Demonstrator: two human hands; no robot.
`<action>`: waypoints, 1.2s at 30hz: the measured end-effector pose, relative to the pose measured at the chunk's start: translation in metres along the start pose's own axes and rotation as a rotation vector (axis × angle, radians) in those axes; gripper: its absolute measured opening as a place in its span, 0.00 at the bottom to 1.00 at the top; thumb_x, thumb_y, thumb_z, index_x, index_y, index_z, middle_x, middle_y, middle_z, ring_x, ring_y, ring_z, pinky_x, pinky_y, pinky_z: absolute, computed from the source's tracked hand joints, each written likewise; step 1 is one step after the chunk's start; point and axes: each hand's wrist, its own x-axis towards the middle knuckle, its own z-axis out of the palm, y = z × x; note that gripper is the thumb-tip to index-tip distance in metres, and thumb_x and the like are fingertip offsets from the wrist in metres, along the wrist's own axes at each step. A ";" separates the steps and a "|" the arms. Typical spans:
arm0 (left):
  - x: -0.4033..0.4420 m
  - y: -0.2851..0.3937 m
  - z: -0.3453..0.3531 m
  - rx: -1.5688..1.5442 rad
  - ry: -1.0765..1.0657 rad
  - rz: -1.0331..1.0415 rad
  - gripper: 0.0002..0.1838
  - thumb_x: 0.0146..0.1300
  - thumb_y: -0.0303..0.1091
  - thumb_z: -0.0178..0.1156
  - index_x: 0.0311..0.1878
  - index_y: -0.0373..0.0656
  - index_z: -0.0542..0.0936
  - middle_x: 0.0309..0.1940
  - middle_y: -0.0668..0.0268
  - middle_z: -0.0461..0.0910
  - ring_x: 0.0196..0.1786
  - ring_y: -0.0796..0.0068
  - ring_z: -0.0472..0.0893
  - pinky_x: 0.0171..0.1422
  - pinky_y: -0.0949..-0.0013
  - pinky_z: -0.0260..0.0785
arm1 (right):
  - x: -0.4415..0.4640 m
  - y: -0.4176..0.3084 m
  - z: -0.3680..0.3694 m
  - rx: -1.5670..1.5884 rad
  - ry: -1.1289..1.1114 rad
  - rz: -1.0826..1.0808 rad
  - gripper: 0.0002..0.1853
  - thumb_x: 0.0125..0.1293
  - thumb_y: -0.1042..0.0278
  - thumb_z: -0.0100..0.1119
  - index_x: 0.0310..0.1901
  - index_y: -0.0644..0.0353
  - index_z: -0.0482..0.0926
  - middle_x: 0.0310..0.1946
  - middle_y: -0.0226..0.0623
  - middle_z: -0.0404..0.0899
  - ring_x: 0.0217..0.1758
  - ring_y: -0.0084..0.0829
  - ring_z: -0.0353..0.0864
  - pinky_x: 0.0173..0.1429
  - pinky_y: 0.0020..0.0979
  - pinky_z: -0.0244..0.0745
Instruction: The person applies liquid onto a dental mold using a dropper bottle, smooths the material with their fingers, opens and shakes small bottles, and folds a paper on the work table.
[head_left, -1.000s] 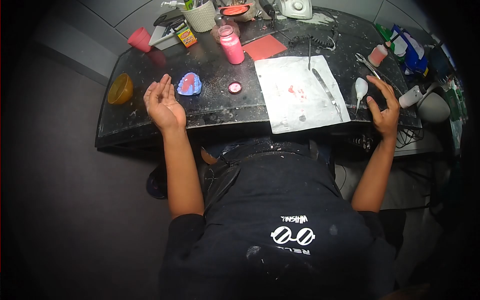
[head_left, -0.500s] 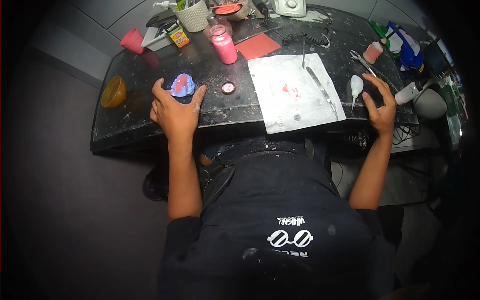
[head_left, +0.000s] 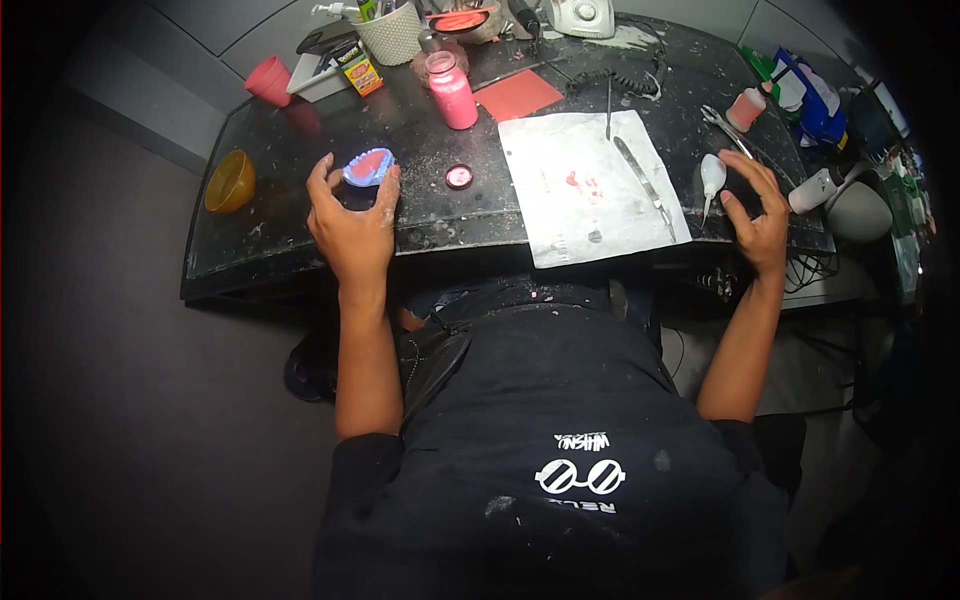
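Note:
My left hand has its thumb and fingers around a blue dental cast with pink material on its palate. The thumb presses the cast's right side; the far fingertips lie along its left. The cast looks slightly tilted. My right hand is open on the bench beside a small white dropper bottle with a thin nozzle, fingers and thumb apart and curved, holding nothing. Left of the bottle, a metal carving tool lies on a white paper sheet with red stains.
An open jar of pink powder stands behind its round cap. A pink wax sheet lies nearby. An amber bowl and a pink cup are at left. Pliers and a pink liquid bottle are at right.
My left hand has closed in on the dental cast, which has turned and tilted slightly. My right hand has shifted only a little beside the dropper bottle.

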 end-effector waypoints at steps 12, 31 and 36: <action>-0.024 0.041 -0.023 -0.584 -0.118 0.231 0.38 0.47 0.27 0.85 0.60 0.29 0.77 0.55 0.56 0.81 0.56 0.68 0.82 0.66 0.65 0.73 | 0.004 -0.005 -0.004 0.010 -0.220 -0.001 0.16 0.64 0.75 0.61 0.52 0.60 0.88 0.59 0.38 0.83 0.65 0.39 0.75 0.73 0.40 0.64; -0.048 0.070 -0.039 -1.220 -0.773 -0.190 0.44 0.49 0.38 0.85 0.66 0.25 0.76 0.62 0.51 0.79 0.65 0.64 0.79 0.74 0.63 0.66 | 0.016 -0.132 0.006 0.389 -0.032 -0.156 0.15 0.72 0.65 0.65 0.51 0.70 0.84 0.44 0.46 0.82 0.44 0.31 0.82 0.47 0.26 0.76; -0.053 0.071 -0.034 -1.199 -0.763 -0.109 0.43 0.47 0.29 0.85 0.67 0.26 0.76 0.62 0.52 0.78 0.66 0.65 0.78 0.75 0.63 0.65 | 0.021 -0.156 0.011 0.423 -0.092 -0.260 0.14 0.66 0.69 0.70 0.48 0.70 0.85 0.39 0.46 0.83 0.39 0.35 0.83 0.43 0.29 0.77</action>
